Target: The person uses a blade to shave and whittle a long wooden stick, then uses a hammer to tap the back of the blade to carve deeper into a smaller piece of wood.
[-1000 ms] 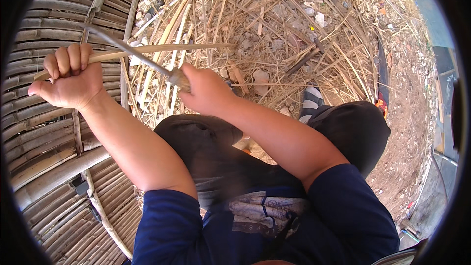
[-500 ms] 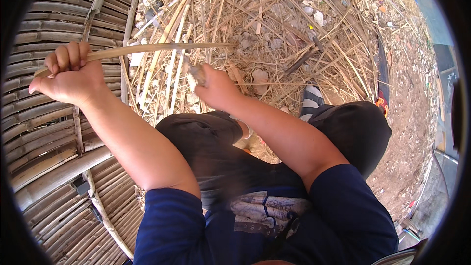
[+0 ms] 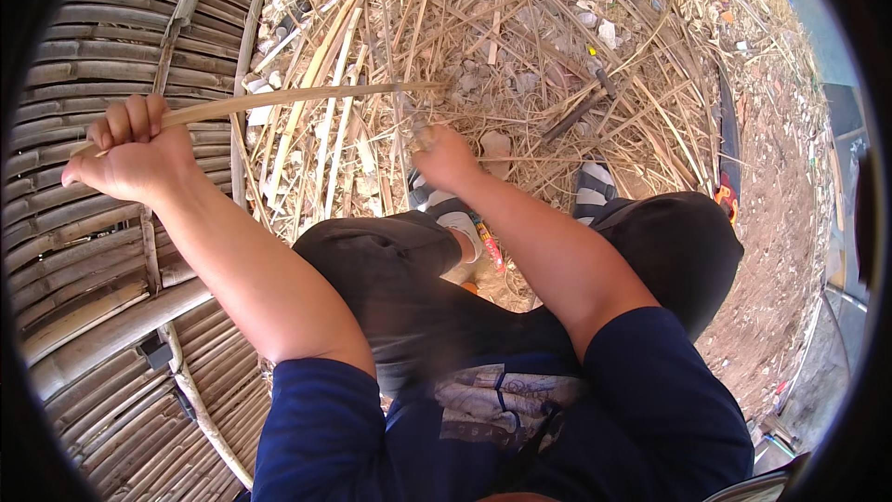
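Observation:
My left hand [image 3: 135, 149] is closed around one end of a long, pale bamboo strip [image 3: 279, 96] at the left. The strip runs rightward, nearly level, and its far end is over the littered ground. My right hand [image 3: 448, 160] is closed on the handle of a knife [image 3: 422, 138], below the strip's right part. Its thin blade, blurred and hard to make out, points up to the strip and seems to meet it short of the far end.
A wall of bamboo slats [image 3: 93, 74] stands close on the left. Cut strips and shavings [image 3: 520, 28] litter the ground ahead. A dark stick-like piece [image 3: 574, 116] lies among them. My sandalled feet [image 3: 592, 191] are below, and bare soil [image 3: 776, 223] is at right.
My right hand has moved to the right with the knife, along the bamboo strip toward its far end. My left hand has barely moved, keeping its hold.

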Motion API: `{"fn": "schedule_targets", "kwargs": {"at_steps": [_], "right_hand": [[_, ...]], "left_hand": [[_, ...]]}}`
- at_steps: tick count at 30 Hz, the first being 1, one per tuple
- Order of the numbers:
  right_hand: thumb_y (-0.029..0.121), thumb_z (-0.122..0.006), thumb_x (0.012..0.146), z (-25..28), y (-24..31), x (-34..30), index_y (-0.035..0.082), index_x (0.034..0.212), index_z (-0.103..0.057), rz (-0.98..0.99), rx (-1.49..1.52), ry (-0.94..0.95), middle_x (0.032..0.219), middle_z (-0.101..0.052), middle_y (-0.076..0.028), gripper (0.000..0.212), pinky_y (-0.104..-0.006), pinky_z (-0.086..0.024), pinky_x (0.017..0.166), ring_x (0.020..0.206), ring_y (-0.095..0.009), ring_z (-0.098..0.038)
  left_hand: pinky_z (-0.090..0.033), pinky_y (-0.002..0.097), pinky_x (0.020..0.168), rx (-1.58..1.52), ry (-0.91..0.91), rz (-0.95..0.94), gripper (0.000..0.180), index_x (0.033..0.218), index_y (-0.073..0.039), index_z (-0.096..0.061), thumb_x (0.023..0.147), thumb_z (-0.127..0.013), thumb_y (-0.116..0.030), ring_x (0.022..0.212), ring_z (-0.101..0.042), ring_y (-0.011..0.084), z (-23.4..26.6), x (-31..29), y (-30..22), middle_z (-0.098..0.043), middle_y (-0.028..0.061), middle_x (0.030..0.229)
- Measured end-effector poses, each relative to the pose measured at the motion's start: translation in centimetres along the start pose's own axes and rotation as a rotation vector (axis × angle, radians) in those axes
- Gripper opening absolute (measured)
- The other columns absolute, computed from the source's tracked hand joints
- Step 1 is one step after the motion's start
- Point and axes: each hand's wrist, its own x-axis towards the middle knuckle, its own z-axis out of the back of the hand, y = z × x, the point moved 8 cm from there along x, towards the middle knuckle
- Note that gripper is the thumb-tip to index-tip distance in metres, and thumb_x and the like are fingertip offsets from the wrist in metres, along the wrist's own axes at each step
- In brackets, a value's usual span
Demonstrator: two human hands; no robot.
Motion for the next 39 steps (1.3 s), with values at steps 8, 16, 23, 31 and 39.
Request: {"fn": "schedule_targets", "kwargs": {"at_steps": [8,16,23,31,39], "right_hand": [[0.017,-0.068,0.082,-0.9,10.6,-3.0,0.000,0.111,-0.054,0.322,0.159,0.198,0.085,-0.067,-0.025,0.036,-0.0489,-0.053,0.069,0.078,-0.041,-0.068],[0.016,-0.066,0.081,-1.2,-1.8,-1.9,-0.004,0.113,-0.059,-0.091,-0.088,0.213,0.101,-0.068,-0.028,0.039,-0.0498,-0.053,0.085,0.096,-0.042,-0.068],[0.019,-0.067,0.080,-1.2,6.0,-2.1,-0.002,0.109,-0.057,0.076,0.062,0.180,0.088,-0.067,-0.026,0.037,-0.0491,-0.054,0.074,0.082,-0.042,-0.068],[0.014,-0.070,0.078,-0.7,11.3,-2.8,-0.001,0.115,-0.058,0.303,0.139,0.188,0.082,-0.068,-0.023,0.041,-0.0474,-0.055,0.073,0.077,-0.040,-0.069],[0.017,-0.068,0.081,-0.3,-0.2,0.5,-0.006,0.115,-0.060,-0.137,-0.090,0.194,0.108,-0.068,-0.028,0.042,-0.0461,-0.053,0.091,0.102,-0.041,-0.067]], "left_hand": [[-0.013,0.0291,0.051,0.016,-0.029,-0.034,0.068,0.068,-0.015,-0.030,0.098,-0.021,-0.076,0.053,-0.012,0.0142,0.0,-0.5,-0.2,-0.019,-0.0027,0.056],[-0.016,0.0306,0.053,0.046,-0.264,-0.021,0.063,0.075,-0.017,-0.030,0.098,-0.024,-0.075,0.053,-0.014,0.0147,5.9,1.7,1.1,-0.021,-0.0037,0.058],[-0.014,0.0304,0.053,0.035,-0.240,-0.011,0.063,0.073,-0.017,-0.030,0.098,-0.025,-0.075,0.054,-0.014,0.0142,4.6,1.1,0.7,-0.021,-0.0034,0.058],[-0.014,0.0306,0.053,0.038,-0.158,-0.025,0.067,0.072,-0.017,-0.031,0.096,-0.026,-0.079,0.054,-0.014,0.0145,2.6,0.2,0.5,-0.021,-0.0035,0.057],[-0.014,0.0304,0.053,0.039,-0.198,-0.033,0.065,0.071,-0.017,-0.030,0.097,-0.026,-0.077,0.055,-0.012,0.0142,3.5,0.7,0.7,-0.019,-0.0039,0.057]]}}
